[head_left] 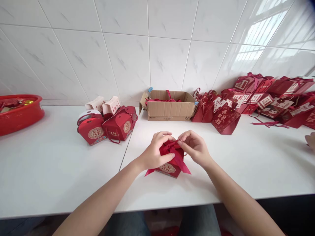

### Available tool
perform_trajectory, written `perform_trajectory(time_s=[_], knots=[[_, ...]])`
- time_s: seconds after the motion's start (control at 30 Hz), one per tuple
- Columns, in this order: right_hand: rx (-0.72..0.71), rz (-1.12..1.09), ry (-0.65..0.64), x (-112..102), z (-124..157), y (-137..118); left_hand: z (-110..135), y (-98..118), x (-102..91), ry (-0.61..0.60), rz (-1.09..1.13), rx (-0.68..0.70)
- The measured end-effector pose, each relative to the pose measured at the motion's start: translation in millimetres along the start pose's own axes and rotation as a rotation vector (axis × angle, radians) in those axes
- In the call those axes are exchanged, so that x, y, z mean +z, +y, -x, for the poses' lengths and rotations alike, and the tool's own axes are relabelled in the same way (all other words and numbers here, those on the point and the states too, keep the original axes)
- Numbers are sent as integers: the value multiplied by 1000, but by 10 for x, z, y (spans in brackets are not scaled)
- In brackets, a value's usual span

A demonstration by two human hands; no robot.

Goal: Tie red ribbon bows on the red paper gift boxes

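A small red gift box [167, 168] with a gold round pattern stands on the white table in front of me. A dark red ribbon [180, 161] is tied over its top in a bow, with tails hanging at both sides. My left hand [157, 150] wraps the box's left side and top, its thumb pressing near the knot. With thumb and forefinger, my right hand [194, 147] pinches the ribbon's loop at the upper right. A bit of twisted cord [185, 154] shows beside the box. The far side of the box is hidden by my hands.
A cardboard box [169, 111] holding red ribbon stands by the tiled wall. Red gift boxes [120, 126] sit left of it; several patterned boxes [226, 118] are piled to its right. A red basin [22, 114] is far left. Another person's hand [310, 141] shows at the right edge.
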State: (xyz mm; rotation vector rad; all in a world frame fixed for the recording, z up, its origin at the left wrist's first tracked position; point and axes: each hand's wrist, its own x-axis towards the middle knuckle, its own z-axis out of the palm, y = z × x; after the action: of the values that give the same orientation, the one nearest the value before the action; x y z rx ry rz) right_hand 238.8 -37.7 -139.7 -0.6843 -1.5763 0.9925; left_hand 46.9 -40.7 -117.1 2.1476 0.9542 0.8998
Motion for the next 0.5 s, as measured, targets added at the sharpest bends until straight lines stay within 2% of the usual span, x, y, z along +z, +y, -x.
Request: perform_trajectory(time_s=[0.1, 0.23, 0.5], knots=[[-16, 17, -13, 8, 17, -2, -12, 13, 38, 114, 6, -26], [-86, 65, -25, 22, 29, -13, -28, -13, 98, 272, -70, 13], [-190, 142, 38, 10, -1, -10, -15, -28, 90, 269, -162, 45]])
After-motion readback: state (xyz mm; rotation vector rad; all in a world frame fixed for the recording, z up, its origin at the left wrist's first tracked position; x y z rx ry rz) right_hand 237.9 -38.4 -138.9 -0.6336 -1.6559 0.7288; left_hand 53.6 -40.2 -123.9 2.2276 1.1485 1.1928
